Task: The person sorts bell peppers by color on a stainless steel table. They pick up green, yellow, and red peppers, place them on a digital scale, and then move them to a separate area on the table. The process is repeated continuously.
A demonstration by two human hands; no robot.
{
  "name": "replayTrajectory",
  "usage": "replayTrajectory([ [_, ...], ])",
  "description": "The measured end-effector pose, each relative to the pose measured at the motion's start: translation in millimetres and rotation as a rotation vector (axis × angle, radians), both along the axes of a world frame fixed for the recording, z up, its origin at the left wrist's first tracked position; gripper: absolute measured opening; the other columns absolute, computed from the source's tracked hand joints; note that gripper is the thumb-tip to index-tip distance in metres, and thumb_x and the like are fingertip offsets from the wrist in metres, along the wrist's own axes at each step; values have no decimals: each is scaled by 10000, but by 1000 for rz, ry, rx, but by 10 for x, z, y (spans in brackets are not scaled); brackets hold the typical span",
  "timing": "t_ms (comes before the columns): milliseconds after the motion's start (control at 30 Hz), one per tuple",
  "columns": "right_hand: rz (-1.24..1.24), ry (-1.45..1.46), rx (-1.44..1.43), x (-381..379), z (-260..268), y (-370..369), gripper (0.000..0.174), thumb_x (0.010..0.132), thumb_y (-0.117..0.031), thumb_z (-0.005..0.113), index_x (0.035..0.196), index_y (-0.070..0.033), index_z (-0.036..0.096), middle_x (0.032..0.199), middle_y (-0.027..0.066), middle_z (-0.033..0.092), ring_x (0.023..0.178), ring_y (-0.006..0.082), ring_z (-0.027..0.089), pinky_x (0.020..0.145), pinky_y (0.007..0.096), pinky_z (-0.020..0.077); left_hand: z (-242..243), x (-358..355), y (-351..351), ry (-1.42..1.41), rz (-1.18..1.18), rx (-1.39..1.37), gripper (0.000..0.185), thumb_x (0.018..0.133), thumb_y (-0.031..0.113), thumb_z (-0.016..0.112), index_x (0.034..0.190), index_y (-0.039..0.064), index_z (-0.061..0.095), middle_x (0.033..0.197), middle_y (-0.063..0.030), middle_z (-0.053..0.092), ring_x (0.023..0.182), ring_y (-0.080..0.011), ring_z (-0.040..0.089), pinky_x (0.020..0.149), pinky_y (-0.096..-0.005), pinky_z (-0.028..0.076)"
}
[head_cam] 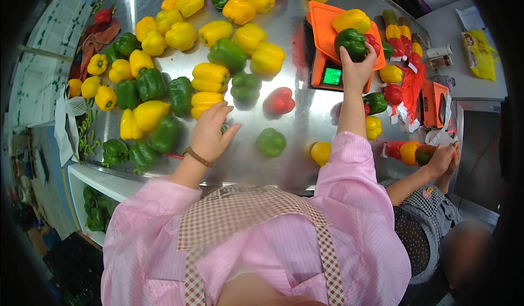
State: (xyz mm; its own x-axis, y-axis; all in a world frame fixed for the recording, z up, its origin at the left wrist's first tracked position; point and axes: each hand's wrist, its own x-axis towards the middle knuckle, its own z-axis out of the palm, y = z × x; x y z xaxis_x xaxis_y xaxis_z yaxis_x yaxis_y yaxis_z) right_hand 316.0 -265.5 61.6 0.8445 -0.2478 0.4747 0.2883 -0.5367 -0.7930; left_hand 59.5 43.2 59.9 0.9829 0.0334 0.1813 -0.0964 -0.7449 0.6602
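On the orange tray [322, 29] of a digital scale, my right hand [355, 69] has its fingers and thumb around a green bell pepper [350, 44]. A yellow bell pepper [352, 21] and a partly hidden red bell pepper [372, 43] lie on the same tray. Below the tray, the scale's display [332, 76] glows green. My left hand [213, 132] hovers over the steel table, thumb apart from the fingers. Its fingertips overlap the edge of a yellow bell pepper [204, 101]; whether they touch is unclear. A small green object shows partly behind that hand.
Loose yellow and green peppers [153, 83] spread across the table's left side. A red pepper [279, 101] and a green pepper [271, 142] lie mid-table. Packed mixed peppers [395, 33] and red netting [413, 83] lie rightward. A co-worker's hands [444, 158] hold a pepper pack [408, 152].
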Motion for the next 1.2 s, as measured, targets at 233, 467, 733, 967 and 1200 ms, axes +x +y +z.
replayTrajectory([
  [233, -47, 6, 17, -203, -125, -72, 661, 805, -222, 822, 1342, -18, 494, 1303, 171, 579, 1219, 320, 570, 1001, 407, 466, -131, -87, -52, 16, -90, 162, 499, 821, 258, 764, 1248, 52, 606, 1290, -146, 609, 1146, -338, 589, 951, -442, 485],
  [467, 415, 554, -284, -1508, -214, 66, 474, 839, -213, 794, 1244, -47, 612, 1065, 133, 709, 947, 239, 693, 874, 349, 536, -140, -62, -53, 22, -79, 192, 502, 817, 265, 766, 1247, 58, 608, 1269, -137, 623, 1120, -329, 605, 930, -432, 497],
  [733, 746, 804, -574, -2234, -123, 324, 877, 722, -410, 835, 1454, -113, 454, 1190, 228, 669, 1057, 405, 663, 891, 467, 538, -45, -57, -24, 21, -112, 69, 569, 763, 209, 814, 1255, 29, 593, 1260, -173, 625, 1124, -378, 601, 942, -447, 497],
  [967, 756, 812, -545, -2232, -292, 434, 925, 709, -452, 828, 1481, -150, 415, 1151, 220, 662, 998, 400, 670, 843, 481, 542, 282, -379, 218, 227, -158, 206, 813, 626, 203, 880, 1349, 49, 541, 1362, -174, 551, 1208, -382, 549, 1004, -446, 465],
  [1200, 807, 802, -527, -2184, -360, 729, 876, 753, -344, 822, 1488, -142, 392, 1199, 235, 626, 1056, 421, 638, 881, 486, 528, 46, -489, 276, 238, -85, 266, 785, 665, 83, 812, 1389, 85, 508, 1375, -165, 515, 1246, -379, 500, 1053, -448, 443],
])
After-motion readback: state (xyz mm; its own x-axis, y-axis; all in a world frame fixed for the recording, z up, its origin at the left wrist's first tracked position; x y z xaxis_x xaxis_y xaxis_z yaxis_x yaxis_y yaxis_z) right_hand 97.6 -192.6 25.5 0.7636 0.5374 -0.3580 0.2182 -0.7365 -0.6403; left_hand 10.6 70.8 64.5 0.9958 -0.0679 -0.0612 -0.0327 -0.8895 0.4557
